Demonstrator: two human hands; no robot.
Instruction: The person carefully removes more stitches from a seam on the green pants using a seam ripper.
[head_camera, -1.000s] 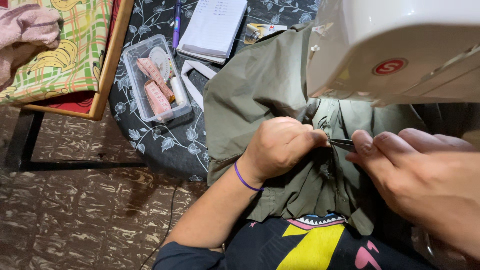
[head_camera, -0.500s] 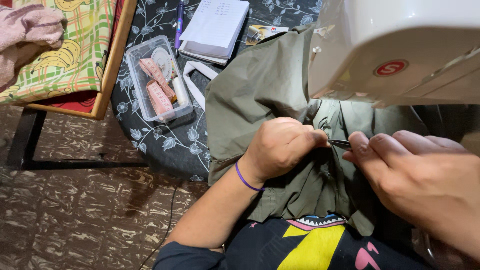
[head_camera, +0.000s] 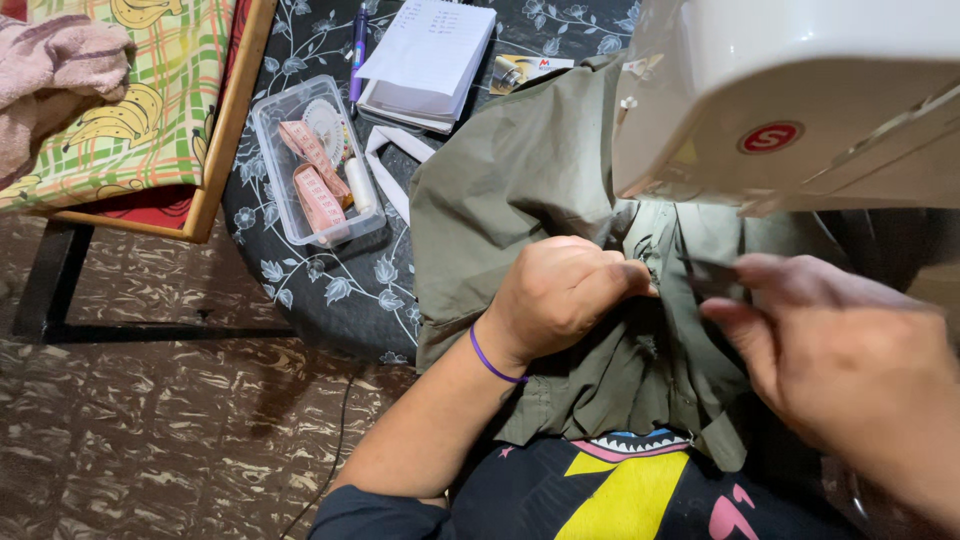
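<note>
An olive-green garment (head_camera: 520, 180) lies on the dark floral table under the arm of a white sewing machine (head_camera: 800, 90). My left hand (head_camera: 560, 295), a purple band on its wrist, is closed into a fist and pinches the garment's seam just below the machine. My right hand (head_camera: 830, 350) is close to the camera on the right; its fingers pinch a small dark tool (head_camera: 712, 278) pointed at that same seam. The tool's tip is hard to make out.
A clear plastic box (head_camera: 318, 160) with rolled measuring tapes and a spool sits on the floral tablecloth (head_camera: 340, 290). Behind it lie a white notepad (head_camera: 425, 55) and a pen (head_camera: 358, 45). A wooden-framed seat with a checked cloth (head_camera: 150, 110) stands at left above the patterned floor.
My right hand has drawn slightly back to the right from the seam, tool still in its fingers. My left hand keeps its grip on the cloth.
</note>
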